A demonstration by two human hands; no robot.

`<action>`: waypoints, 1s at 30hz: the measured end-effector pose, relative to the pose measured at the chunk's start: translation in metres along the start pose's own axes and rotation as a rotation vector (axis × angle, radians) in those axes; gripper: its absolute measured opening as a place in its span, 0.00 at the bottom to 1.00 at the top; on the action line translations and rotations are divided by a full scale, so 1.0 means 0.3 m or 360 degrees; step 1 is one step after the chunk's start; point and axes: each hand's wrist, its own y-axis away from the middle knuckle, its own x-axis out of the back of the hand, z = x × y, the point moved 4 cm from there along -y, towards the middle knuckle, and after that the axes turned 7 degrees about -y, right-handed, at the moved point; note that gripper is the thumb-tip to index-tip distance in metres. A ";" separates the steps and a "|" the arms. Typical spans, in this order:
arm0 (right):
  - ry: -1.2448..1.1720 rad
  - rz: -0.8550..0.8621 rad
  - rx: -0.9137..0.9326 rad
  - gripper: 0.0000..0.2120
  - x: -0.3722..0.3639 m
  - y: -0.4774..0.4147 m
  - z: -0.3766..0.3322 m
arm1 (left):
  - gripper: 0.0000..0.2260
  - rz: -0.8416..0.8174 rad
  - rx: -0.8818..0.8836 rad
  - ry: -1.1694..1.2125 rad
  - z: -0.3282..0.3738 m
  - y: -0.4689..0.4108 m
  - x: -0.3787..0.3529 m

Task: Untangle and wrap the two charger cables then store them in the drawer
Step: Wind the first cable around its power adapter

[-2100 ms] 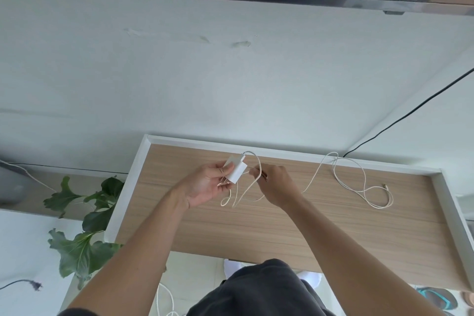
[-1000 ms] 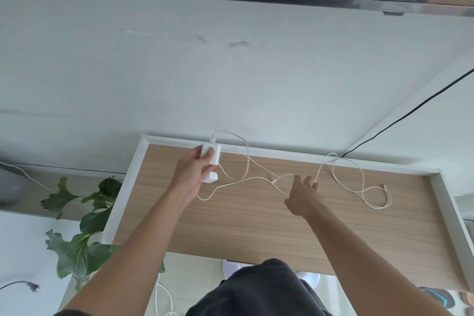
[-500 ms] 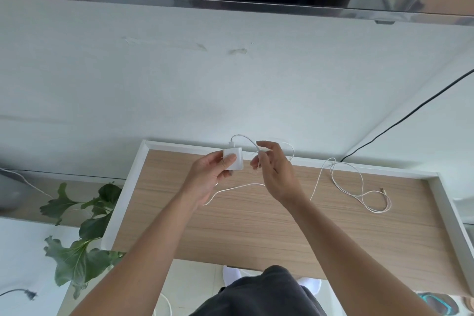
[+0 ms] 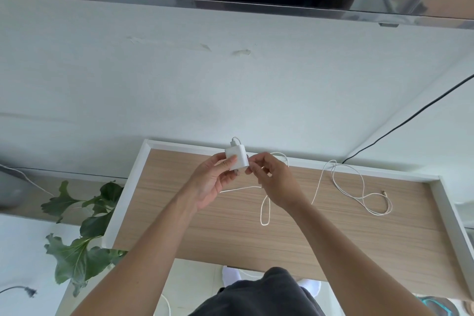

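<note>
Pinching the charger brick (image 4: 237, 158), left hand (image 4: 209, 183) steadies it — right hand (image 4: 276, 182) pinches the cable (image 4: 241, 188) just beside. Slack trails rightward.

White charger (image 4: 237, 159) raised, cable (image 4: 362, 197) looped in drawer (image 4: 384, 238)

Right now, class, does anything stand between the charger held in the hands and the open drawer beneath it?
Nothing visible does. The left hand holds the charger over the bare wooden floor of the drawer. Only loose cable, pinched by the right hand, trails there.
</note>
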 end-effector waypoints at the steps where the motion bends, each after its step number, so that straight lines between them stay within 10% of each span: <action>1: 0.0002 -0.0020 -0.0038 0.04 0.001 0.000 0.004 | 0.20 0.0007 0.0014 -0.0031 -0.001 0.002 0.005; 13: 0.0493 -0.0028 -0.0320 0.23 0.082 0.013 0.033 | 0.20 0.0409 -0.0362 -0.0552 0.030 -0.002 0.051; 19: 0.0364 -0.0051 -0.0151 0.10 0.111 0.010 -0.042 | 0.27 0.0381 -0.0427 -0.1587 0.010 -0.012 0.032; 24: 0.0553 -0.0112 0.0376 0.06 0.124 -0.006 -0.111 | 0.20 0.0546 -0.0344 -0.1156 0.013 0.008 0.002; 30: 0.0350 -0.0089 0.0262 0.03 0.166 -0.016 -0.126 | 0.10 0.0544 -0.0433 -0.0926 0.020 0.027 -0.013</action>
